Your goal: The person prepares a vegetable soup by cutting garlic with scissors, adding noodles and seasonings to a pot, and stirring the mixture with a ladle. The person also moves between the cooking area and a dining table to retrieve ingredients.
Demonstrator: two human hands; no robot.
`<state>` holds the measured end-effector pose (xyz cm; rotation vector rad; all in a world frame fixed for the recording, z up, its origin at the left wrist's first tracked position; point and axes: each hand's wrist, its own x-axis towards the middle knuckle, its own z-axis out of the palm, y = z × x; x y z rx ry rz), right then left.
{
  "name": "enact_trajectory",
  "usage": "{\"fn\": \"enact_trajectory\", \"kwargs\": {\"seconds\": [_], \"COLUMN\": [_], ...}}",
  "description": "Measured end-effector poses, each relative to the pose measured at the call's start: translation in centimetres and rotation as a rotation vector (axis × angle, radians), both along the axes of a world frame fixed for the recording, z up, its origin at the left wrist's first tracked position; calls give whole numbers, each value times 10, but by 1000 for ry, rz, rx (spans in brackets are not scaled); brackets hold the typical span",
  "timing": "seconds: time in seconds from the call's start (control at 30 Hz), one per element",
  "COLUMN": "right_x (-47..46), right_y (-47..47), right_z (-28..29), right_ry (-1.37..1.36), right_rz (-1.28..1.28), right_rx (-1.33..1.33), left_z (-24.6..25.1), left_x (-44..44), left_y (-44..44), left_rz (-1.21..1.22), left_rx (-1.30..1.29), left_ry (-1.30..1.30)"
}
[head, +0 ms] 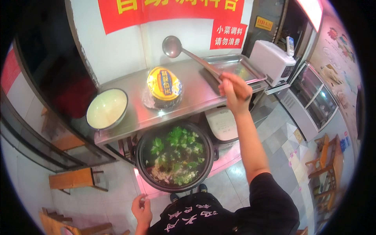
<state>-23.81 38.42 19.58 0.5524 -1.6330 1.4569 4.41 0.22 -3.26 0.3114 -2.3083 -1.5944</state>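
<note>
My right hand [235, 91] grips the wooden handle of a long metal ladle [172, 47], raised over the steel counter [138, 117] with its bowl toward the wall. Below and nearer my body is a large dark round pot [209, 158] holding dark broth, green leaves and pale chopped pieces. My left hand [142, 209] is low, near the pot's lower left, with fingers curled; whether it holds anything small cannot be made out. On the counter are a white bowl with a dark rim [106, 108] and a plastic-wrapped package with a yellow label [164, 83].
A shallow metal tray [252, 66] and a white countertop appliance [273, 61] stand at the right. Beneath the counter sits a white rice cooker [221, 123]. A glass-topped display case [311, 100], wooden benches [70, 178] and a glass door at left surround the tiled floor [235, 176].
</note>
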Motion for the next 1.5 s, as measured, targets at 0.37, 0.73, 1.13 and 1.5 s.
{"fn": "enact_trajectory", "kwargs": {"seconds": [0.37, 0.73, 1.13, 1.5], "right_x": [209, 354, 395, 394], "right_y": [61, 36, 16, 21], "right_z": [28, -15, -8, -24], "right_ry": [345, 283, 203, -938], "right_rz": [-248, -325, -317, 119], "right_rx": [1120, 1262, 1292, 246], "left_z": [-6, 30, 40, 46], "left_x": [-36, -92, -98, -100], "left_y": [-24, 2, 38, 49], "left_rz": [-341, -495, -689, -666], "left_rx": [-176, -56, -105, -233], "left_ry": [-27, 223, 253, 299]}}
